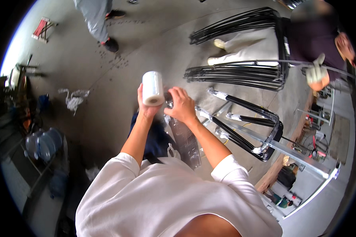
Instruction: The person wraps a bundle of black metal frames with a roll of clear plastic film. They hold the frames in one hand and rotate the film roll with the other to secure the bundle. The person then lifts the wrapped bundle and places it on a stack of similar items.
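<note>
A white roll of clear stretch film (152, 87) stands nearly upright in my left hand (145, 107), which is wrapped round its lower part. Just to the right is my right hand (182, 106), its fingers curled against a dark piece with shiny film over it; exactly what they grip is hidden. Below the hands, close to my body, lies a long film-wrapped piece (186, 140). On the right, black bent tubes (241, 146) rest on a metal stand, with clear film wound round their ends and corner.
Many black tube frames (237, 75) are stacked beyond the stand, where another person (314, 43) in a dark top wears a glove. A second person's legs (97, 23) show at far left. Large water bottles (45, 144), crumpled film (74, 98) and a folding stool (42, 29) are leftward.
</note>
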`<state>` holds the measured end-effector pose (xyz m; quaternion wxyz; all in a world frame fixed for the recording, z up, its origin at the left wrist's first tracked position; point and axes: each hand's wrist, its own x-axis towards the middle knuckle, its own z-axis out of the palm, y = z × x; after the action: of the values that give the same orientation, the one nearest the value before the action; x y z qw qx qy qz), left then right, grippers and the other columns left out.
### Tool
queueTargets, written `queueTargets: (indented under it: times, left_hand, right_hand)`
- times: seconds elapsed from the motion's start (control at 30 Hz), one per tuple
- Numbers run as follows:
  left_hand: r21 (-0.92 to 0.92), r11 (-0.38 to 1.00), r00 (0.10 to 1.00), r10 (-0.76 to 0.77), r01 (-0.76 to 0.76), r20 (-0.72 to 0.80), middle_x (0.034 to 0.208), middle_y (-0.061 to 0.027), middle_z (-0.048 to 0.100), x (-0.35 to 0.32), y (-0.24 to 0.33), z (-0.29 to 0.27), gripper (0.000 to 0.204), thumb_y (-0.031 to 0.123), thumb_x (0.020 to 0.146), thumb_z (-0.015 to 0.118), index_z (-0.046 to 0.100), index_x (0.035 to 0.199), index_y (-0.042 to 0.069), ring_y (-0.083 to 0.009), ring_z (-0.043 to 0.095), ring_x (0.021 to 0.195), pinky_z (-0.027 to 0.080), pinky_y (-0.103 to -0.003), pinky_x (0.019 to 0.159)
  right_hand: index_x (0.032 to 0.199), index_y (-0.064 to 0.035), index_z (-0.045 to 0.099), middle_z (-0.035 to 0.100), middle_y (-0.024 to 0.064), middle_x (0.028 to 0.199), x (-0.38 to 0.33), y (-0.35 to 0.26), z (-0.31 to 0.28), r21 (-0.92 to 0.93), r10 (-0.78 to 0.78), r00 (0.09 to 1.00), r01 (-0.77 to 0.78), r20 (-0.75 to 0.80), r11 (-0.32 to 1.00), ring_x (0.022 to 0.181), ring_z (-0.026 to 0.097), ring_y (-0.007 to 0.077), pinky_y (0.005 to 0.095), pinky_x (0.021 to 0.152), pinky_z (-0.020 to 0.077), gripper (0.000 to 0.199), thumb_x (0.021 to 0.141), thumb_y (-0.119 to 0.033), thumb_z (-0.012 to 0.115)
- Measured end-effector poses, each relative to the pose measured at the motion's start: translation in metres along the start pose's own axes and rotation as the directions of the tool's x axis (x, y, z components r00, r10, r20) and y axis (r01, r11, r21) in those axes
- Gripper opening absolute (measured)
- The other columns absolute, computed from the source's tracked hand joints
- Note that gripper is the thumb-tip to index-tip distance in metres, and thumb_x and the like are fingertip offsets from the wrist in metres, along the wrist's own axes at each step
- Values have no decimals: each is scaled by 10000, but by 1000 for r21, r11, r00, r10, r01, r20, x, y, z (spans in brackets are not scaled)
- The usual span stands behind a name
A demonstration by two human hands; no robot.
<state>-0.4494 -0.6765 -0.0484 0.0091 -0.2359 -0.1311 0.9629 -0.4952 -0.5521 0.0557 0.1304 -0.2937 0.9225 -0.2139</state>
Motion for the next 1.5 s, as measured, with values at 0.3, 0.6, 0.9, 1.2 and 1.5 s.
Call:
queueTargets:
  times: [0.3, 0.6, 0.9, 1.2, 1.5]
  left_hand:
    - [-27, 996, 992, 78, -81, -98, 1117, -184, 484, -13, -18, 25, 708, 592, 696, 527, 447, 1139, 46, -347, 482, 930, 436, -454, 787]
    - [461, 880, 991, -135, 113, 15, 1199, -213, 413, -53, -18, 77, 683, 603, 716, 445, 384, 1230, 156, -373, 453, 1025, 355, -533, 840]
    - [714, 700, 991, -82, -17, 103, 1136, -109, 511, -67, -61, 81, 569, 424, 760, 522, 414, 1232, 126, -286, 519, 1016, 453, -447, 806]
    - [755, 628, 980, -168, 190, -106, 1088, -125, 517, -53, -92, 95, 585, 486, 727, 524, 418, 1193, 149, -282, 495, 992, 393, -481, 825]
    - [870, 488, 998, -43, 64, -49, 1105, -97, 484, -27, -95, 81, 585, 438, 739, 540, 392, 1211, 126, -284, 484, 1015, 415, -476, 831]
  right_hand:
    - [1017, -79, 497, 485, 86, 1130, -6, 19, -4, 43, 41, 999, -42, 19, 998, 1074, 467, 248, 426, 812, 450, 548, 542, -310, 645]
    - [1244, -19, 339, 317, 238, 1279, -53, 5, 12, -101, 22, 962, -51, -270, 994, 1157, 343, 389, 517, 892, 330, 799, 622, -380, 687]
    - [1349, -12, 129, 291, 246, 1281, -191, 5, 7, -23, 389, 896, -402, -214, 915, 1040, 428, 376, 478, 812, 394, 1000, 612, -375, 700]
    - [1172, 10, 396, 511, 207, 992, -210, 54, -19, 439, 436, 883, -326, -175, 837, 869, 526, 352, 406, 737, 452, 641, 705, -354, 641]
    - [1155, 10, 475, 553, 158, 1035, -247, -29, -217, 504, -5, 796, 389, -606, 771, 946, 548, 244, 336, 782, 444, 385, 810, -149, 539]
